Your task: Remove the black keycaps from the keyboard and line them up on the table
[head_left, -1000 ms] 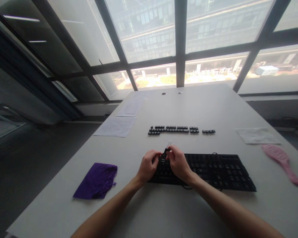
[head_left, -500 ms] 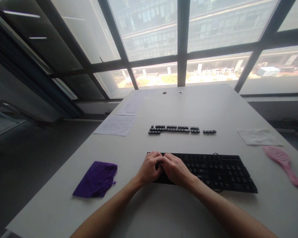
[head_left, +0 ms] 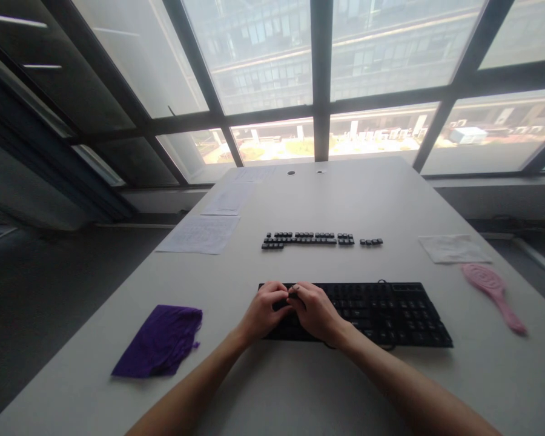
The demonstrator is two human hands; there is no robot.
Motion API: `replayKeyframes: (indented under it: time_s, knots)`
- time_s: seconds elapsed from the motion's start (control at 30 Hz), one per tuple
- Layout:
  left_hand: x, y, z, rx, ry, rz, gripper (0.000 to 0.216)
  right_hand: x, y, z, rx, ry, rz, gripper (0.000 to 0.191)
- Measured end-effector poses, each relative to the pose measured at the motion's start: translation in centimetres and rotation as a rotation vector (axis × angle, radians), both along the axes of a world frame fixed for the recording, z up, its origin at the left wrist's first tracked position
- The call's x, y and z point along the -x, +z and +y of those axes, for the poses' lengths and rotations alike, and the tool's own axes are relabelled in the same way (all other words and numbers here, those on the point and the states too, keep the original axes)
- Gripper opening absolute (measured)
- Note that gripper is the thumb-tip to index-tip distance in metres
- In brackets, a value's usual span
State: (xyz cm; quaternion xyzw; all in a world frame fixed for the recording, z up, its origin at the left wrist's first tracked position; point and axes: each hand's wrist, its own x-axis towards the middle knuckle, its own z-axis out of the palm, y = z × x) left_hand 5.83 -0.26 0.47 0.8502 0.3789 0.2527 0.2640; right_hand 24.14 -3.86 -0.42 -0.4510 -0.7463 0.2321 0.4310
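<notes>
A black keyboard (head_left: 372,312) lies across the near part of the white table. Over its left end my two hands meet, fingertips close together. My left hand (head_left: 269,306) is closed, its fingers curled and thumb bent in toward the right hand. Alongside it, my right hand (head_left: 315,309) is also closed, with a small dark spot at its fingertips that is too small to name. The keys beneath both hands are hidden. Beyond the keyboard, loose black keycaps (head_left: 311,241) are lined up in rows, with a short separate row (head_left: 371,242) at their right.
A purple cloth pouch (head_left: 161,339) lies on the left of the table (head_left: 236,387). Paper sheets (head_left: 202,235) run along the left edge. On the right are a white cloth-like sheet (head_left: 452,249) and a pink hairbrush (head_left: 493,290). Large windows (head_left: 258,54) stand behind.
The view has turned slightly right, so everything sits further left. My hands stay over the keyboard's left end; their fingertips have shifted a little and my right fingers are lifted slightly.
</notes>
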Motion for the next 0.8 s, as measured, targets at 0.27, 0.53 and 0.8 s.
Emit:
replayKeyframes:
  time_s: [0.27,0.53,0.8]
  knots:
    - [0.01,-0.12,0.05,0.011,0.006,0.008,0.005,-0.18,-0.60,0.37,0.075,0.007,0.240,0.016]
    - [0.17,-0.24,-0.05,-0.029,-0.041,-0.043,0.012,-0.37,-0.70,0.74,0.111,-0.047,0.331,0.014]
    - [0.20,-0.49,-0.50,-0.187,-0.029,-0.100,0.019,-0.19,-0.35,0.40,0.116,-0.150,0.300,0.013]
